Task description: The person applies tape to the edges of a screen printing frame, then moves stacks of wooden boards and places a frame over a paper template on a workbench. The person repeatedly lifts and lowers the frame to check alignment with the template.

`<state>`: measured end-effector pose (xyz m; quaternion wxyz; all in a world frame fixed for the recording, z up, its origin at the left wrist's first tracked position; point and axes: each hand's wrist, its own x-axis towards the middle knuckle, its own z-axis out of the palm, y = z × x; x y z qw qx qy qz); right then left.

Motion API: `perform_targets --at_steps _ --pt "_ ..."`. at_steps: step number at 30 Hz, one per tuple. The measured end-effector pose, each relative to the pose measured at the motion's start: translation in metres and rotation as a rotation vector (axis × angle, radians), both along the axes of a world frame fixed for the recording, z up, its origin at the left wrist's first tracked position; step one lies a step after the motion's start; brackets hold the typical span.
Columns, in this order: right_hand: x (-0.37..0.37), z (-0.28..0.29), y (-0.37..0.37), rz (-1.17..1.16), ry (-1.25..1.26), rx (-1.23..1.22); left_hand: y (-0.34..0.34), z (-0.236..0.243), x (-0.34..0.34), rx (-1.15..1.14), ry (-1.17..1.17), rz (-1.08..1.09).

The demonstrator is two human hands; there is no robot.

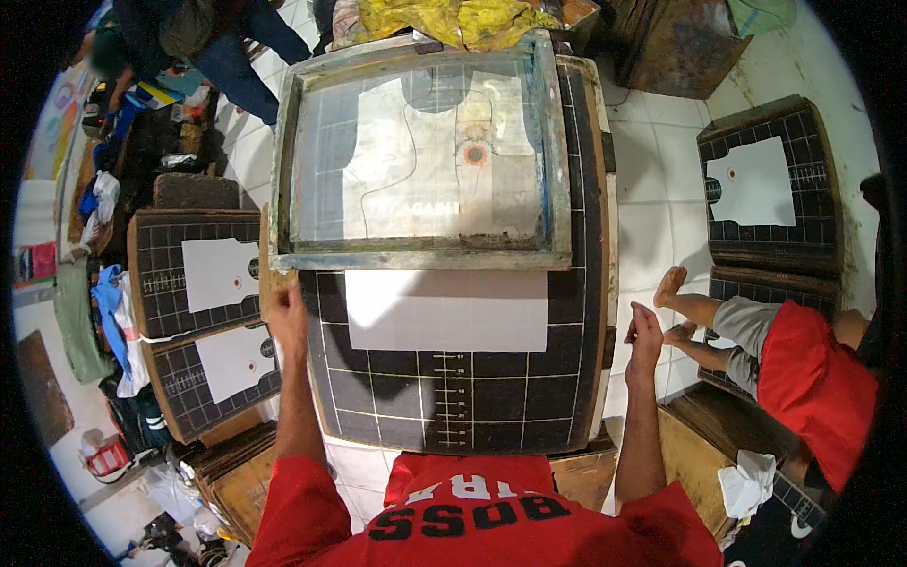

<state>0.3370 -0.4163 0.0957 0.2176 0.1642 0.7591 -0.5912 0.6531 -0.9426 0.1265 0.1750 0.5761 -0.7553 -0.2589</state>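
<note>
A wooden-framed mesh screen [420,261] lies over a white cut shirt panel [449,312] on a black gridded board [397,402]. Through the mesh show the panel's neckline and a small round orange-and-dark print. Just below the frame's near left corner is my left hand [286,312], its fingers curled in and its thumb upward; whether anything sits in them is hidden. My right hand [645,337] hovers off the board's right edge, loosely bent, with thumb and fingers apart and nothing seen in it.
Gridded boards with printed white panels stand at left [194,222] and right [822,208]. A person in a red shirt [803,369] crouches at right; another in dark trousers [227,61] is at the far left. A yellow cloth [444,21] lies beyond the screen.
</note>
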Motion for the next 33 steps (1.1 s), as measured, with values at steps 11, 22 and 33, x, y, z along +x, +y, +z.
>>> perform_targets --at_steps 11,22,33 --pt "-0.009 -0.044 -0.022 0.244 -0.176 -0.179 -0.020 -0.043 0.095 0.917 0.258 -0.041" --pt "0.008 -0.038 -0.023 0.235 -0.167 -0.032 0.007 -0.036 0.094 0.865 0.250 0.085" --pt "0.025 -0.048 -0.010 0.209 -0.147 -0.065 0.007 -0.044 0.119 0.936 0.140 0.190"
